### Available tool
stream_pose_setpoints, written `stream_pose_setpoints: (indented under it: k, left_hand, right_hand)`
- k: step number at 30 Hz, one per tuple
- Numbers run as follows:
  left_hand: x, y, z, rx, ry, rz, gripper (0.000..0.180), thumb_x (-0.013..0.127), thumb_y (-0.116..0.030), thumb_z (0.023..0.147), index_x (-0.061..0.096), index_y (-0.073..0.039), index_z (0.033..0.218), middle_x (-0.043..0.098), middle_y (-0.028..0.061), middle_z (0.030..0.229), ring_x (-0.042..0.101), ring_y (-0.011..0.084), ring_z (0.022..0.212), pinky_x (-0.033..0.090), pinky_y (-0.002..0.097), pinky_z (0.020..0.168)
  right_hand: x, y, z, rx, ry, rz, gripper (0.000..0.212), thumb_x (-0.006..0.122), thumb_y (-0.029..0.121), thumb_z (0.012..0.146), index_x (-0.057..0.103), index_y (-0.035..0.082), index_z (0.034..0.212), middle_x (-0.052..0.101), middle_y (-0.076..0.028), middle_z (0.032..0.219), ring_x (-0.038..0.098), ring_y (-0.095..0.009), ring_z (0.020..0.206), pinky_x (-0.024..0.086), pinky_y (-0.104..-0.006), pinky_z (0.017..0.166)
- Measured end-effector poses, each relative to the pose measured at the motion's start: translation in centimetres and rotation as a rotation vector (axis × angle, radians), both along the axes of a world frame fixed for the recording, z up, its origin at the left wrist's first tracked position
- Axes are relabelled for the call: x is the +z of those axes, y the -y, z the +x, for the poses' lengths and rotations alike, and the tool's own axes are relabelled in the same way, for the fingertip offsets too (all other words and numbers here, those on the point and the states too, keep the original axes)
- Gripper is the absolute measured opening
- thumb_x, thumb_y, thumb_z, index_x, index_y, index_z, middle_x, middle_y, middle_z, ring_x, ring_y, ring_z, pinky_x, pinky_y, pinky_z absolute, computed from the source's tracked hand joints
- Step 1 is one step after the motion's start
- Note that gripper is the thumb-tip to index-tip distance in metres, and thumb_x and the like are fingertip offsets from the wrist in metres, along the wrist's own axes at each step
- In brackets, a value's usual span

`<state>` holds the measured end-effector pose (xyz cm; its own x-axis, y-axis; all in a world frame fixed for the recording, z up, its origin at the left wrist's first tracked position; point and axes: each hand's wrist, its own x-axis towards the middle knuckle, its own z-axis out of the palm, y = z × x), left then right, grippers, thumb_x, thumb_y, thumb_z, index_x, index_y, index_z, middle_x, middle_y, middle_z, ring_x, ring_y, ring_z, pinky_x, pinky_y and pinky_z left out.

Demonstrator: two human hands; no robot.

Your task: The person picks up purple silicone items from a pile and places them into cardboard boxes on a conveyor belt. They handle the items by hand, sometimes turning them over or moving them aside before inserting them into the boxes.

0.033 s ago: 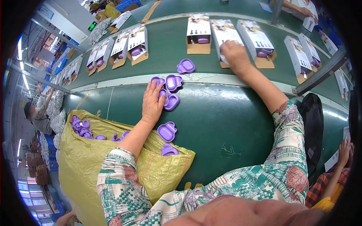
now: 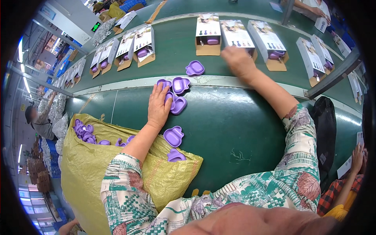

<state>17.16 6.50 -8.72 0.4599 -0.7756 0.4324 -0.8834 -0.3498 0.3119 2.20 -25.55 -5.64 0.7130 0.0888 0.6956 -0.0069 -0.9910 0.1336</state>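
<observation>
My left hand (image 2: 157,109) lies with fingers stretched out over a small cluster of purple plastic pieces at the bench edge. One cup-shaped purple piece (image 2: 180,85) sits just beyond its fingertips, and another purple piece (image 2: 179,105) is beside its palm. My right hand (image 2: 239,62) is at the near end of a white printed box (image 2: 236,33), blurred, its fingers partly hidden. A box to its right (image 2: 266,37) and one to its left (image 2: 208,27) stand with brown flaps open, a purple item inside each. A single purple piece (image 2: 195,68) lies on the green belt.
A yellow woven sack (image 2: 90,168) holding purple pieces (image 2: 84,132) lies at the left, with two more pieces (image 2: 173,136) by its mouth. More boxes (image 2: 143,43) line the belt. A metal post (image 2: 333,76) and a black bag (image 2: 324,133) are at the right. Other people work nearby.
My right hand has drawn back from over the middle box toward me and slightly left. The boxes and the purple piece on the belt have shifted slightly right. My left hand stays put.
</observation>
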Motion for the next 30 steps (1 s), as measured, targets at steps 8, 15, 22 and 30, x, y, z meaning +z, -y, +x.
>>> stream_pose_setpoints:
  k: [8,15,22,30]
  left_hand:
    - [0.2,0.3,-0.5,0.006,-0.047,-0.013,0.042,0.053,-0.027,0.089,0.052,-0.007,0.126,0.040,0.0167,0.140,0.032,0.0373,0.132,0.029,0.0410,0.108]
    - [0.7,-0.5,-0.5,0.017,-0.042,0.008,0.040,0.054,-0.023,0.088,0.053,-0.008,0.125,0.040,0.0159,0.141,0.032,0.0358,0.133,0.031,0.0387,0.107]
    - [0.7,0.6,-0.9,-0.005,-0.030,-0.005,0.039,0.053,-0.022,0.089,0.054,-0.008,0.125,0.042,0.0164,0.139,0.034,0.0363,0.132,0.031,0.0395,0.107]
    - [0.5,0.0,-0.6,-0.033,-0.019,0.017,0.041,0.054,-0.023,0.088,0.053,-0.011,0.127,0.042,0.0160,0.139,0.034,0.0366,0.132,0.031,0.0400,0.107]
  right_hand:
    - [-1.8,-3.3,3.5,0.184,-0.151,-0.041,0.013,0.050,0.012,0.080,0.056,0.008,0.090,0.056,-0.008,0.095,0.055,-0.022,0.093,0.045,-0.0351,0.075]
    - [-0.4,3.0,1.6,-0.172,-0.085,-0.071,0.010,0.053,0.007,0.076,0.057,0.006,0.085,0.057,-0.008,0.090,0.056,-0.025,0.091,0.044,-0.0368,0.073]
    - [-0.1,4.9,2.3,-0.336,0.035,-0.006,0.010,0.056,0.010,0.075,0.059,0.009,0.085,0.057,-0.007,0.089,0.057,-0.023,0.087,0.045,-0.0368,0.069]
    - [-1.8,-11.0,5.4,0.517,-0.209,0.020,0.010,0.053,0.015,0.077,0.057,0.008,0.083,0.055,-0.007,0.092,0.054,-0.023,0.090,0.045,-0.0346,0.072]
